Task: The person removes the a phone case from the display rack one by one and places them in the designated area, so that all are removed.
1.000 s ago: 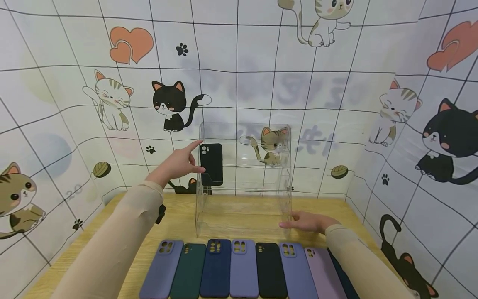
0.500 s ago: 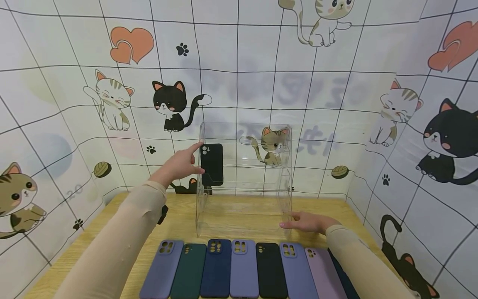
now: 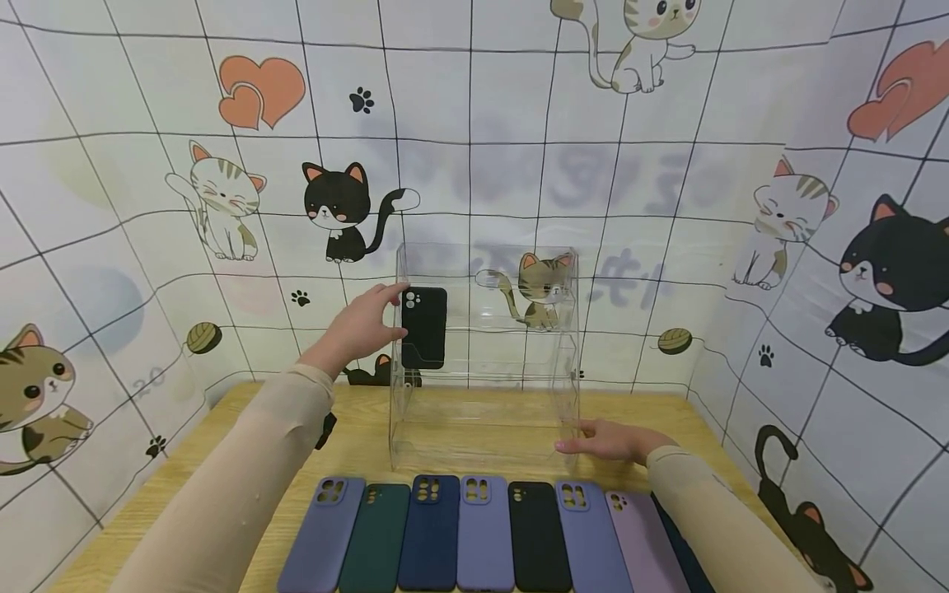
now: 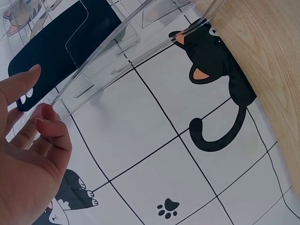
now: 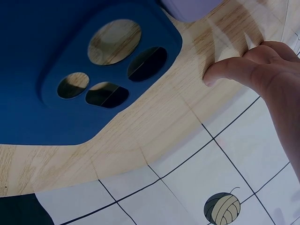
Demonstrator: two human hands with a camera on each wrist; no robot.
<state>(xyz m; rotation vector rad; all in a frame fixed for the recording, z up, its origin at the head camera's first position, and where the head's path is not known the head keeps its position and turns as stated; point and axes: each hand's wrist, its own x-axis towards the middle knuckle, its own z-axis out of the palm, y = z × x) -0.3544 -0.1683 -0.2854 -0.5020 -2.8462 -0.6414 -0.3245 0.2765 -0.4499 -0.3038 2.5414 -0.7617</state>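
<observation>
In the head view a clear plastic tiered stand (image 3: pixel 482 457) rises from the table. A black phone case (image 3: pixel 423 329) leans upright at the left of its upper tier. My left hand (image 3: pixel 359 325) holds that case by its left edge, index finger at the top corner and thumb lower down. The left wrist view shows the thumb (image 4: pixel 21 84) over the case (image 4: pixel 56 51), with the other fingers curled beside the stand's clear side. My right hand (image 3: pixel 611 439) grips the stand's lower right side, the thumb in front. The right wrist view shows that hand (image 5: pixel 267 70) at the clear plastic.
A row of several phone cases lies along the table's front: lilac (image 3: pixel 319 535), green (image 3: pixel 374 535), navy (image 3: pixel 428 535), black (image 3: pixel 539 535), pink-purple (image 3: pixel 645 539). A dark one is partly hidden under the right sleeve. Behind the wooden table (image 3: pixel 348 428) hangs a cat-print sheet (image 3: pixel 474 189).
My left hand and the black phone case have shifted slightly to the right on the upper tier. The right hand and the stand have stayed in place.
</observation>
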